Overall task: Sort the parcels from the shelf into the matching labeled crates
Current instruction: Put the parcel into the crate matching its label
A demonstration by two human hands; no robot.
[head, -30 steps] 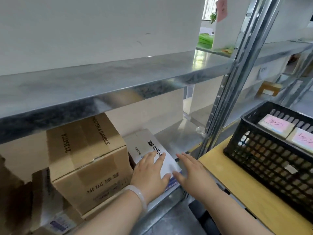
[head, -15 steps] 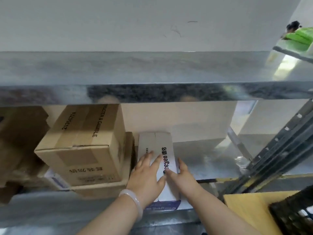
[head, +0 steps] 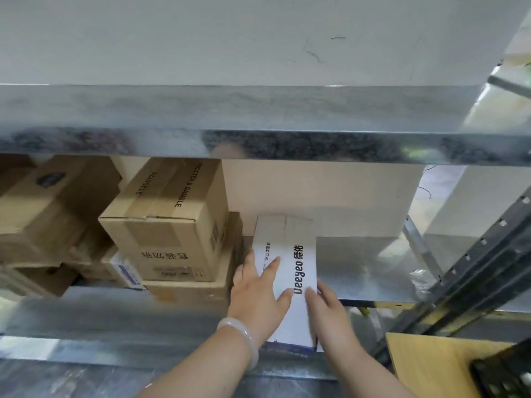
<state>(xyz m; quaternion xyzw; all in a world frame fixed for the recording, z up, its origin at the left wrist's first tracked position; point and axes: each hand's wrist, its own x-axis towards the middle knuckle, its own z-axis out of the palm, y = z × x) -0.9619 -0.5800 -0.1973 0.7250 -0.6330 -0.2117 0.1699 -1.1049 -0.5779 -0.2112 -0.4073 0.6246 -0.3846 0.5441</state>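
Storeroom / parcel-sorting area, prob. small warehouse. Evidence: galvanised steel racking, w/ shelf board overhead, lower deck beneath, slotted upright w/ row of holes at rt. Brown shipping cartons stacked on lower deck; taped carton has printed code + brand txt. White parcel just beside them. Plain white wall behind rack. Wooden table rt of rack, black plastic crate on it.

We see soft, even light, brightest at far right, dull glare on the grey galvanised metal shelf edge, brown cardboard boxes shaded beneath, our left side smeared, corners slightly bowed.
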